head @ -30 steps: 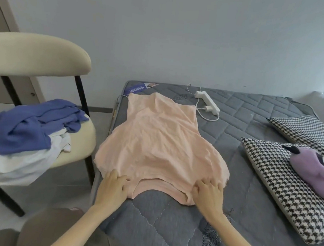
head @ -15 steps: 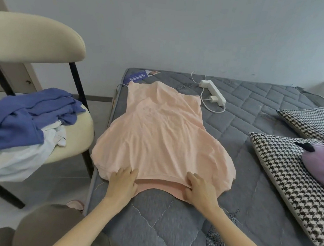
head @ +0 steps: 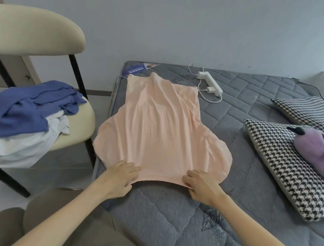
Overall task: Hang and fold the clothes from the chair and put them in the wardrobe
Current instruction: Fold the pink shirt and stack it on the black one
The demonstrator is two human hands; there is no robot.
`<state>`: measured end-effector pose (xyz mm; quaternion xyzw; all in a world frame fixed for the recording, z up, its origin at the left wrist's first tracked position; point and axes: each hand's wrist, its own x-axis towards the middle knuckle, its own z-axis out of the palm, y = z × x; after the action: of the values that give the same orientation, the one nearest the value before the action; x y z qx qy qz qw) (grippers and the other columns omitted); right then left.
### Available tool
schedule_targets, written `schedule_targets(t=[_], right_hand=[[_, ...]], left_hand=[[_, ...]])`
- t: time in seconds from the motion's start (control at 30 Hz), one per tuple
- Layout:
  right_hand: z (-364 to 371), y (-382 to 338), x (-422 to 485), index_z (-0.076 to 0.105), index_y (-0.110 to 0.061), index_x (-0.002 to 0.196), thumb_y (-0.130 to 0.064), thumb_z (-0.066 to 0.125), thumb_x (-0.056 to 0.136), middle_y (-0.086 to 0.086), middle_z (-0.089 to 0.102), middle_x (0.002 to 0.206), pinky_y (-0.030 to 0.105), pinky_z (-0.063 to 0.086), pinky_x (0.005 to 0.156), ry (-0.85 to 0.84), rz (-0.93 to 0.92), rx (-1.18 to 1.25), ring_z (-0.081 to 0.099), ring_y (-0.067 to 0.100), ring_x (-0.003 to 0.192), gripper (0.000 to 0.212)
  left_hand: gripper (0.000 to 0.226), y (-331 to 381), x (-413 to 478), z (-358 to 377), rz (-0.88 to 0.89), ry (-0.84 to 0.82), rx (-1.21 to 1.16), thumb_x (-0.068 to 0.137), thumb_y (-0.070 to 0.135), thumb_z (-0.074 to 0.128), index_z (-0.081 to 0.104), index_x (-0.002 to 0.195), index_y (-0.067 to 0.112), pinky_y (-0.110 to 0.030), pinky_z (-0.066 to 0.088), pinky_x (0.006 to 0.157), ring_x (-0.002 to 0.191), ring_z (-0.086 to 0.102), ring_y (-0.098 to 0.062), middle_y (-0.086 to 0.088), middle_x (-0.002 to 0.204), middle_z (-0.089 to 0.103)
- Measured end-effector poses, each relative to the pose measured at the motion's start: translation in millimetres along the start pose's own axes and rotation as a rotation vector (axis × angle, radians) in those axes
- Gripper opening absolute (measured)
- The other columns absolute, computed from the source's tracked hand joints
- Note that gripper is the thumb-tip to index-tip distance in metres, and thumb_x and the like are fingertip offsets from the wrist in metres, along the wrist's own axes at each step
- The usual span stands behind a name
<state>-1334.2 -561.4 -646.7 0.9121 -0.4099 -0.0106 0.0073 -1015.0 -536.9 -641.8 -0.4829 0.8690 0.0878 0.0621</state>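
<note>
Pinching pink garment [head: 162, 134] hem, 2 hands [head: 120, 178].

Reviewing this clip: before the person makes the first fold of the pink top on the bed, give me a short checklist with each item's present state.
1. Pink top lies spread on the mattress: ok.
2. Both hands on the near edge, left hand and right hand: ok.
3. Fabric smooth: not ok, long creases run down the middle.
4. Fold path free: ok; the power strip and its cable lie just off the top's far right corner.
5. Top fully on the mattress: not ok, its left side reaches the bed's edge.
6. More clothes waiting: ok, blue garment and white garment on the chair.
</note>
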Motion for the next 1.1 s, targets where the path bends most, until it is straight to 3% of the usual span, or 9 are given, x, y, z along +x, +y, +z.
schedule_targets(t=[0.07,0.23,0.37,0.5,0.63,0.77,0.87,0.97,1.1], right_hand=[[8,-2,-7,0.051,-0.018,0.077,-0.023,0.053,0.07,0.0,0.054,0.075,0.027,0.032,0.057,-0.127,-0.017,-0.011,0.055,0.021,0.064,0.009],[11,0,-24,0.047,-0.016,0.104,-0.045,0.039,0.064,-0.001,0.05,0.099,0.034,0.04,0.078,-0.175,0.039,-0.016,0.047,0.021,0.09,0.05],[12,10,-31,0.048,-0.018,0.11,-0.035,0.045,0.064,-0.003,0.045,0.103,0.03,0.04,0.078,-0.178,0.052,0.0,0.044,0.018,0.091,0.048],[11,16,-27,0.061,-0.021,0.088,-0.012,0.074,0.066,-0.006,0.059,0.086,0.027,0.04,0.062,0.057,0.167,0.067,0.059,0.017,0.078,0.027],[-32,21,-9,0.072,-0.013,0.091,0.0,0.061,0.084,0.002,0.071,0.09,0.023,0.033,0.068,0.385,0.487,0.304,0.063,0.019,0.083,0.019],[-124,28,37,0.067,-0.017,0.101,-0.002,0.043,0.092,0.001,0.064,0.074,0.016,0.037,0.056,0.592,0.739,0.615,0.06,0.013,0.063,0.03],[-200,49,78,0.067,-0.013,0.099,-0.003,0.039,0.093,0.006,0.065,0.089,0.017,0.038,0.059,0.778,0.801,0.794,0.06,0.02,0.08,0.031],[-271,67,108,0.066,-0.01,0.11,-0.007,0.039,0.096,0.006,0.063,0.097,0.016,0.039,0.056,0.884,0.793,0.916,0.055,0.021,0.089,0.03],[-350,74,125,0.053,-0.018,0.07,-0.023,0.047,0.095,-0.001,0.049,0.068,0.029,0.033,0.057,1.041,0.761,0.946,0.045,0.019,0.07,0.026]], left_hand=[[0.044,0,-3,7,0.0,-0.072,-0.025,0.095,0.025,0.039,0.041,0.139,0.019,-0.031,0.005,0.118,0.146,0.014,-0.014,0.008,0.159,0.014],[0.068,-18,-11,21,-0.038,-0.082,-0.002,0.085,0.041,0.044,0.03,0.148,0.022,-0.034,0.011,0.119,0.146,0.017,-0.013,0.005,0.16,0.011],[0.07,-30,-14,32,-0.081,0.018,0.017,0.071,0.044,0.044,0.05,0.136,0.019,-0.04,0.03,0.111,0.132,0.045,-0.018,-0.002,0.149,0.041],[0.027,-21,0,22,-0.162,0.248,-0.151,0.081,0.001,0.059,0.067,0.105,0.011,-0.033,0.047,0.086,0.101,0.063,-0.025,-0.005,0.111,0.067],[0.021,-38,5,-24,-0.409,0.49,-0.241,0.089,0.003,0.053,0.064,0.078,0.017,-0.033,0.041,0.062,0.083,0.061,-0.029,-0.003,0.087,0.066],[0.022,-38,18,-120,-0.547,0.845,-0.297,0.093,0.011,0.052,0.07,0.101,0.02,-0.031,0.036,0.061,0.086,0.061,-0.031,-0.005,0.095,0.068],[0.028,-40,39,-204,-0.615,0.968,-0.51,0.096,0.011,0.044,0.067,0.109,0.017,-0.03,0.041,0.07,0.096,0.063,-0.03,-0.005,0.106,0.068],[0.025,-56,58,-276,-0.562,1.067,-0.897,0.098,0.009,0.038,0.062,0.104,0.014,-0.038,0.056,0.063,0.075,0.068,-0.028,-0.007,0.102,0.066],[0.025,-62,56,-362,-0.608,1.191,-0.862,0.1,0.018,0.041,0.054,0.082,0.006,-0.033,0.038,0.068,0.08,0.051,-0.026,-0.009,0.081,0.056]])
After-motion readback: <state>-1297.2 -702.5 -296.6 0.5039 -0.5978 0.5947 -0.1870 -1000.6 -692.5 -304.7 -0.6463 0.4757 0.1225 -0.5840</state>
